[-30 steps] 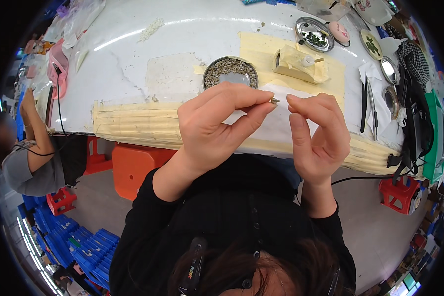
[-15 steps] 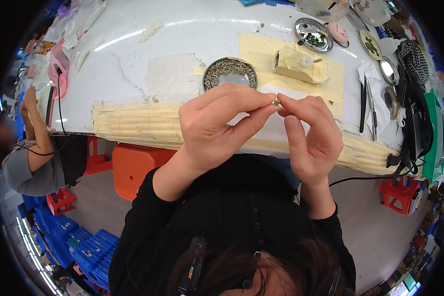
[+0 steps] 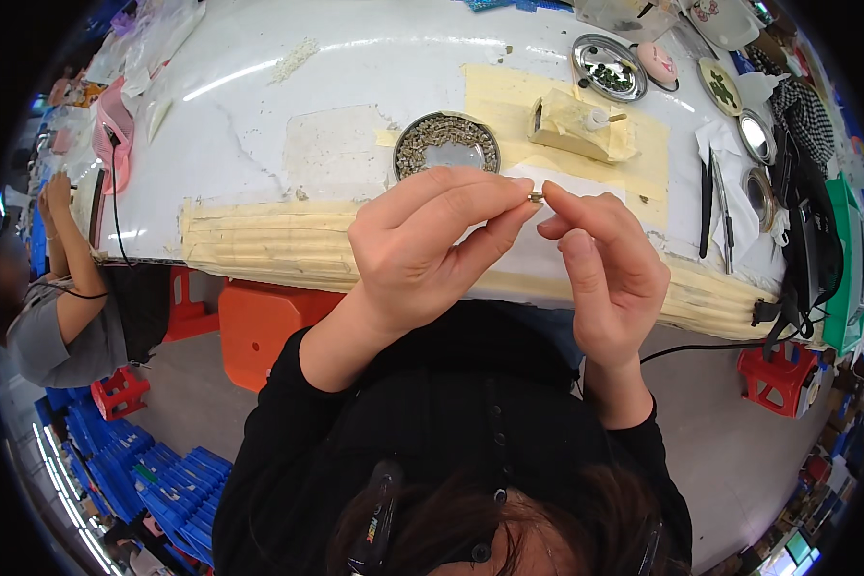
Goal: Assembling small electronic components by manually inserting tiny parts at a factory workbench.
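Between thumb and forefinger, my left hand (image 3: 427,240) pinches a small metal piece (image 3: 536,197) above the near edge of the table. Close by on its right is my right hand (image 3: 619,269), its forefinger reaching to the piece's end and its thumb held apart from the forefinger. Whether that fingertip touches the piece is too small to tell. Just beyond my left hand, a round dish (image 3: 448,144) holds many similar small metal pieces. A taped, cream-coloured block (image 3: 581,127) with a small nozzle-like part on it stands behind the hands.
Black and silver tweezers (image 3: 718,211) lie on white tissue at the right. Farther back are a steel plate (image 3: 610,67) with dark green bits, a pink rounded object (image 3: 657,63) and a green tray (image 3: 843,269). A co-worker (image 3: 67,298) sits at the left beside an orange stool (image 3: 269,326).
My right thumb and fingers have drawn slightly back from the metal piece, showing more of it. My left hand keeps its pinch almost in place.
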`<state>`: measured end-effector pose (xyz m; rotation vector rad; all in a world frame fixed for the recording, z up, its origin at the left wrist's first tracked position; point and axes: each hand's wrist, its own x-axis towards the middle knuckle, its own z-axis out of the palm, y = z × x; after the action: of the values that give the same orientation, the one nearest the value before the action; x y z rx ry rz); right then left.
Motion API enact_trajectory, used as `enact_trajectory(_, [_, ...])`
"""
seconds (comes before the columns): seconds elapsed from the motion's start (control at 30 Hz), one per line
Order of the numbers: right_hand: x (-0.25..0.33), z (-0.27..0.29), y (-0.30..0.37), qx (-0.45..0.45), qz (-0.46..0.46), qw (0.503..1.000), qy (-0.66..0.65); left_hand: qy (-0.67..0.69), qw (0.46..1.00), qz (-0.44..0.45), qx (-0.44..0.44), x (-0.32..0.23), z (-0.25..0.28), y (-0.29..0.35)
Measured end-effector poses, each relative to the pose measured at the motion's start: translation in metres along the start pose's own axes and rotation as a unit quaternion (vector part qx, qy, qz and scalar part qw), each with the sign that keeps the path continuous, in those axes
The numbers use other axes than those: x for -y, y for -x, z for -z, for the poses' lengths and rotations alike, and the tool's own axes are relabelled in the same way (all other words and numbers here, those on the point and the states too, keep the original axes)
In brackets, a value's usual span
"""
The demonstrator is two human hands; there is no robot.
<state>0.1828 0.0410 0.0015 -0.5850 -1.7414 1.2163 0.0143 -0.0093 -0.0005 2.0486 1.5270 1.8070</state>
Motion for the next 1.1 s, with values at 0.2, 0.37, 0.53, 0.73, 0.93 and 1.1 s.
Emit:
enact_trajectory(0.2, [-0.0061,-0.0055,0.0013,-0.004,0.006,1.000,-0.020,0.008,1.000,0.002,0.001,-0.0019,0.0002,-0.0003])
enact_trajectory(0.37, [-0.0029,-0.0030,0.0002,0.016,-0.063,0.991,-0.119,0.002,1.000,-0.006,0.000,-0.0001,0.0002,0.0010])
enact_trajectory(0.53, [-0.0010,-0.0010,0.0004,0.021,-0.139,0.968,-0.210,-0.005,1.000,-0.020,0.003,0.0017,-0.0005,0.0023])
enact_trajectory(0.73, [-0.0032,0.0019,-0.0007,0.025,-0.173,0.954,-0.245,0.002,1.000,-0.017,0.010,0.0021,0.0002,0.0029])
enact_trajectory(0.93, [-0.0033,0.0028,-0.0032,0.034,-0.216,0.935,-0.280,0.010,0.999,-0.026,0.019,0.0033,0.0009,0.0027])
enact_trajectory(1.1, [-0.0034,0.0020,-0.0037,0.033,-0.218,0.931,-0.291,0.018,0.999,-0.020,0.027,0.0020,0.0010,0.0028])
